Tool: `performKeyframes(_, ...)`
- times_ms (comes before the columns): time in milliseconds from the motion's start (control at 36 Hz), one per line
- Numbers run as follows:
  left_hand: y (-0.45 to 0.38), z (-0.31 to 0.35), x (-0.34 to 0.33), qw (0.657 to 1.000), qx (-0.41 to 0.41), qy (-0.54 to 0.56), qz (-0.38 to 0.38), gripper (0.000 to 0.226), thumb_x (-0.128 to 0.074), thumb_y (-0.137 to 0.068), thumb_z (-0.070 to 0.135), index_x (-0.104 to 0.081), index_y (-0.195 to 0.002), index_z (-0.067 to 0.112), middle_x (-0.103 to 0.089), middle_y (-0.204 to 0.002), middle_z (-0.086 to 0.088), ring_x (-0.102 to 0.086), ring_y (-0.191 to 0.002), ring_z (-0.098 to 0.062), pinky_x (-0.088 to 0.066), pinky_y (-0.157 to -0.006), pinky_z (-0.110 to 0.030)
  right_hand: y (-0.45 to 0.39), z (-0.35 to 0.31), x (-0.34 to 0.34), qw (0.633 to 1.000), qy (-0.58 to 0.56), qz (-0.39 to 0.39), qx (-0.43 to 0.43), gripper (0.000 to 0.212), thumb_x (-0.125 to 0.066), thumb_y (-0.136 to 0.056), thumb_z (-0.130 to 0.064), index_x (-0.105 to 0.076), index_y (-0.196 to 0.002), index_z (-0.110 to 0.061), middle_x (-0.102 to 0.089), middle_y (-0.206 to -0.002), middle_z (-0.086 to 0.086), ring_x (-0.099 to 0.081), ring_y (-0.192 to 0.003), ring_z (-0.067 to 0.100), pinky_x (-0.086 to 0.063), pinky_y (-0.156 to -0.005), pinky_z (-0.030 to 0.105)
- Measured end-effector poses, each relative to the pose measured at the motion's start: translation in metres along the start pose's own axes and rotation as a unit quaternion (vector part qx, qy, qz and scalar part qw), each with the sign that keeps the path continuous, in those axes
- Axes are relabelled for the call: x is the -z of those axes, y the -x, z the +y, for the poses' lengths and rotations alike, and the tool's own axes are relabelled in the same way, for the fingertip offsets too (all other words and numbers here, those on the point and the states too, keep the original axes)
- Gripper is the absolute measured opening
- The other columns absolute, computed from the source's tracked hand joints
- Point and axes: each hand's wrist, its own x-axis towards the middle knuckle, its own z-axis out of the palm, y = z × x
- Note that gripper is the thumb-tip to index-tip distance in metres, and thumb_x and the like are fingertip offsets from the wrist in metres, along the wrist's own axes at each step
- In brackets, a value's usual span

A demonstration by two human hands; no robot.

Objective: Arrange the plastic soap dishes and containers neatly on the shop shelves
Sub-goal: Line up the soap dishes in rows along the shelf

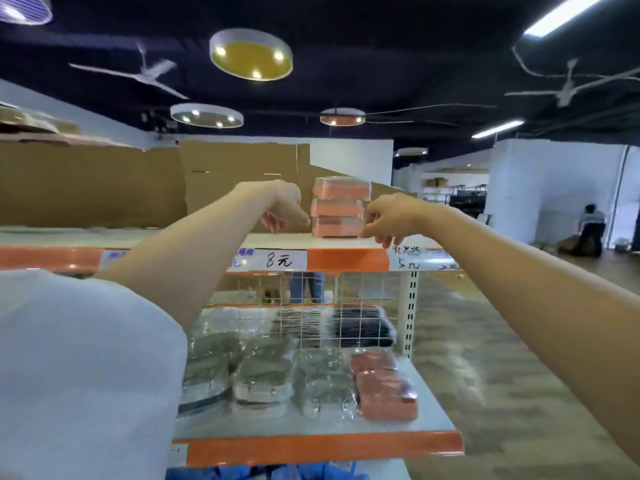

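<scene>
- Both my arms reach up to the top shelf [277, 240], and a stack of three pink soap dishes [338, 206] stands between my two hands, each dish wrapped in clear film.
- My left hand [284, 210] hangs just left of the stack, wrist bent, fingers loosely curled and pointing down; it holds nothing, and I cannot tell whether the knuckles touch the middle dish or stop just short of it.
- My right hand [387, 220] is at the right side of the stack, level with the lowest dish. Its fingertips are drawn together at that dish's lower right corner, but the blur stops me from saying whether they pinch the wrap or only brush it.
- Right under my hands, the shelf's orange front edge carries a price label [278, 260] reading "8元", and a second label [408, 259] sits under my right wrist.
- Below my arms, on the lower shelf [429, 422], lie more wrapped goods: grey soap dishes [261, 379] in rows to the left and two pink containers [384, 393] at the right end, beneath my right forearm.
- Behind these, black packets [360, 325] lie against a white wire grid [311, 292].
- Beyond my left hand, brown cardboard [104, 181] stands at the back of the top shelf.
</scene>
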Motion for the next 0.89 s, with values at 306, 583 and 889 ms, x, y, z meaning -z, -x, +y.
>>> performKeyframes(306,-0.123,-0.044,-0.009,0.997,0.018,-0.025,0.064,0.039,-0.052,-0.094,0.041,-0.058,-0.080,0.005,-0.067,-0.085,-0.010,-0.070,-0.077,-0.023,-0.058,-0.080,-0.040,-0.104,0.067,-0.005,0.995,0.020,0.050,-0.086,0.034,-0.051,-0.098,-0.025,-0.066,-0.108,0.004,-0.070,-0.091,0.013,-0.068,-0.079,0.020,-0.057,-0.078,0.032)
performKeyframes(583,-0.197,-0.041,-0.007,0.987,0.035,0.083,0.134,0.051,-0.033,-0.100,0.045,-0.052,-0.115,0.000,-0.057,-0.096,-0.013,-0.066,-0.066,-0.022,-0.057,-0.070,-0.034,-0.181,0.111,-0.003,0.962,-0.162,0.128,-0.178,0.040,-0.040,-0.103,-0.028,-0.052,-0.127,0.003,-0.066,-0.091,0.015,-0.060,-0.064,0.017,-0.048,-0.053,0.023)
performKeyframes(889,-0.222,-0.024,-0.011,0.946,0.093,0.305,0.051,0.072,-0.015,-0.098,0.060,-0.032,-0.145,0.008,-0.059,-0.117,-0.022,-0.064,-0.080,-0.026,-0.055,-0.069,-0.034,-0.239,0.112,-0.011,0.881,-0.388,0.138,-0.232,0.075,-0.035,-0.094,-0.065,-0.037,-0.142,-0.008,-0.057,-0.106,0.018,-0.062,-0.083,0.025,-0.055,-0.087,0.039)
